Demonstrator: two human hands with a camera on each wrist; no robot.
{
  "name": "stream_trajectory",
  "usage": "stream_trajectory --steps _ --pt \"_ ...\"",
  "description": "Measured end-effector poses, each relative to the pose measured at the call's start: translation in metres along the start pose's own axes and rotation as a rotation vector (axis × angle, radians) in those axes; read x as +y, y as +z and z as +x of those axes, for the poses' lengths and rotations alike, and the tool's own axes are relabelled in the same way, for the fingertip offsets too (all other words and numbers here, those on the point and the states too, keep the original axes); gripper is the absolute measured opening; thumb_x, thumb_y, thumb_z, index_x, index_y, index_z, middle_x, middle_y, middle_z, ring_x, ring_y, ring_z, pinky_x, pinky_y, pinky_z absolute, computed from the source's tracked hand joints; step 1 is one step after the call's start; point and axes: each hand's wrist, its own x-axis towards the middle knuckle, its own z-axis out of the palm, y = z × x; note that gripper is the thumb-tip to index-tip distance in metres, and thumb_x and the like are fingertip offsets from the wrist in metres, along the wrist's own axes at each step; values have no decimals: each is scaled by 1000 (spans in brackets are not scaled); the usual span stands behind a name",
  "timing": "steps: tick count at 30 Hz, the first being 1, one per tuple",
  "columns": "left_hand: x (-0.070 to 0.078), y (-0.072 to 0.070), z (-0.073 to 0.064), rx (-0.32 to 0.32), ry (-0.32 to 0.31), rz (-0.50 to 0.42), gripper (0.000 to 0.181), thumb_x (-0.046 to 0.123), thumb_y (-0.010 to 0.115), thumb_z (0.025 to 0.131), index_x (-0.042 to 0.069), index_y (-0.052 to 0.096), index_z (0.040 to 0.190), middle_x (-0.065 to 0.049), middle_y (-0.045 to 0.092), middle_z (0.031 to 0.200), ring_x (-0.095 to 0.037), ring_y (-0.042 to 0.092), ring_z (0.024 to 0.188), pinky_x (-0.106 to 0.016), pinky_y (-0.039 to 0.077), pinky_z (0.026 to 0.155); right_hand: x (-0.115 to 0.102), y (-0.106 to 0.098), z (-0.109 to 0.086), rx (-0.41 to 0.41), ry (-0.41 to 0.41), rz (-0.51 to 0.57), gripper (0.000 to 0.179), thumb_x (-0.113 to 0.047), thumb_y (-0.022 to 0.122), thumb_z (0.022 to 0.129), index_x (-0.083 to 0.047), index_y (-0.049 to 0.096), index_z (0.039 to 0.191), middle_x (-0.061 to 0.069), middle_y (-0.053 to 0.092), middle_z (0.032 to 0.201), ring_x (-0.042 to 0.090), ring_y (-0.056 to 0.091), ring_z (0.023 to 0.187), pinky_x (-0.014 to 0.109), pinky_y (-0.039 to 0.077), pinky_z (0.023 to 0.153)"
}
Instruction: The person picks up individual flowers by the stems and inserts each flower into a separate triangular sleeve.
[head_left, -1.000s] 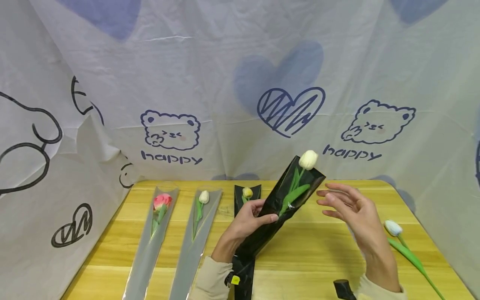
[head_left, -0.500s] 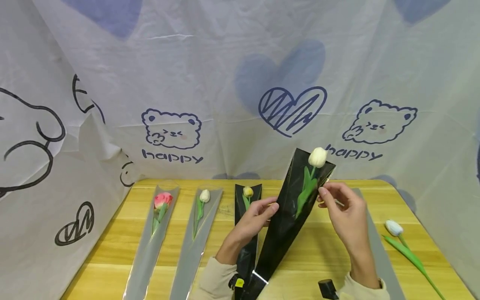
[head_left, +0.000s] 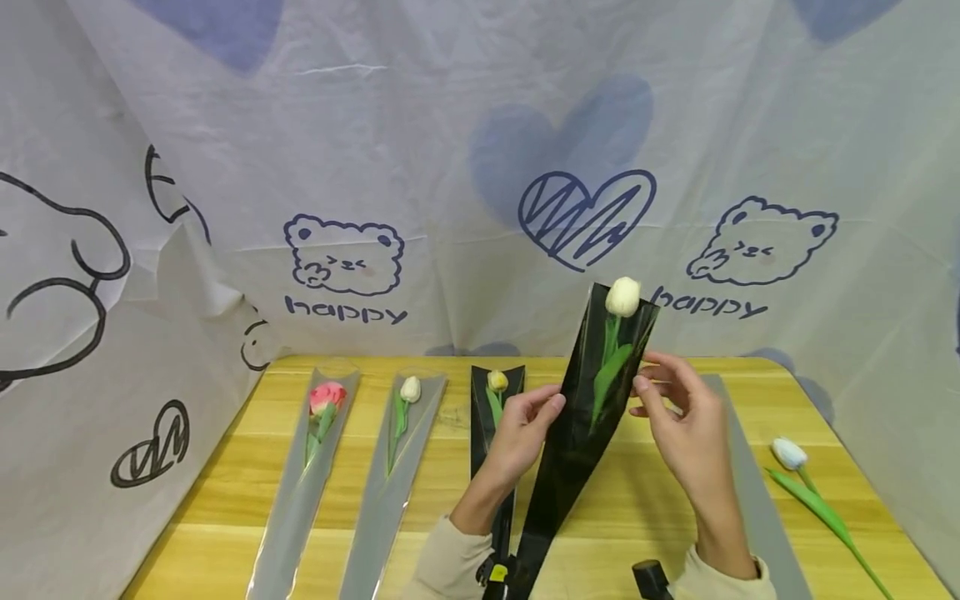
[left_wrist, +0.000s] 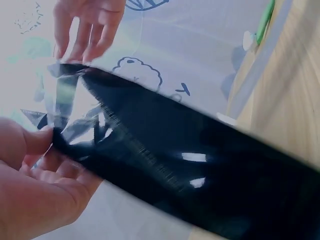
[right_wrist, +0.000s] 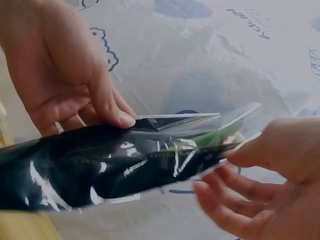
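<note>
Black film of the flower sleeve (head_left: 577, 433) is being held upright above the table (head_left: 645, 508), pinched at opposite edges by the left hand (head_left: 525, 425) and right hand (head_left: 678, 417), probably so the white tulip (head_left: 622, 297) is being kept centred.

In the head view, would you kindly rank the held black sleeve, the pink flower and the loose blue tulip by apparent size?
1. Black sleeve, the largest, though held nearest the camera.
2. Blue tulip, counting its stem.
3. Pink flower; its stem is partly veiled by its wrap, so this ranking against the tulip is unsure.
</note>
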Motion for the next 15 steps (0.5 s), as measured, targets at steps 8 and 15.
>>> stream_trajectory --steps 8,15 --pt "3 2 3 75 10 -99 35 10 55 107 -7 60 137 -18 66 125 -21 62 107 -35 50 97 3 1 0 -64 -9 66 39 14 66 93 8 59 131 20 66 99 8 69 81 26 59 65" --pt "-3 -1 2 0 -45 -130 32 7 61 103 -8 63 132 -20 63 132 -20 65 114 -32 54 90 3 2 2 68 -104 113 29 17 68 90 9 68 118 12 68 94 12 70 83 25 58 66"
